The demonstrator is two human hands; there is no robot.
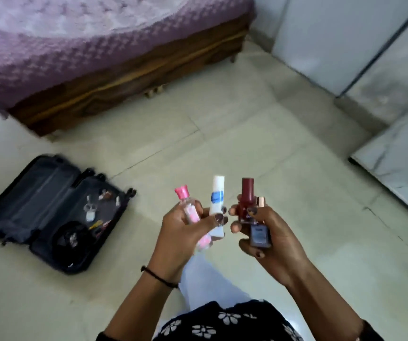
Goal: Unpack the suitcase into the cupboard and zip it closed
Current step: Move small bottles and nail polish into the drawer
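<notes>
A small dark suitcase (38, 200) lies open on the floor at the left, with several small items and a black pouch (69, 238) inside. My left hand (181, 232) grips a clear bottle with a pink cap (185, 200) and a white tube with a blue label (216, 203). My right hand (269, 232) holds a dark red bottle (246, 200) and a grey-blue bottle with a rose-gold cap (259, 236). The hands are close together in front of me, above the floor. The cupboard (345, 45) with pale doors stands at the upper right.
A bed with a purple cover (75, 45) on a wooden frame (124, 94) fills the upper left. Pale floor tiles (222, 131) stretch between the bed, suitcase and cupboard. A marble-patterned panel (399, 163) juts out at the right.
</notes>
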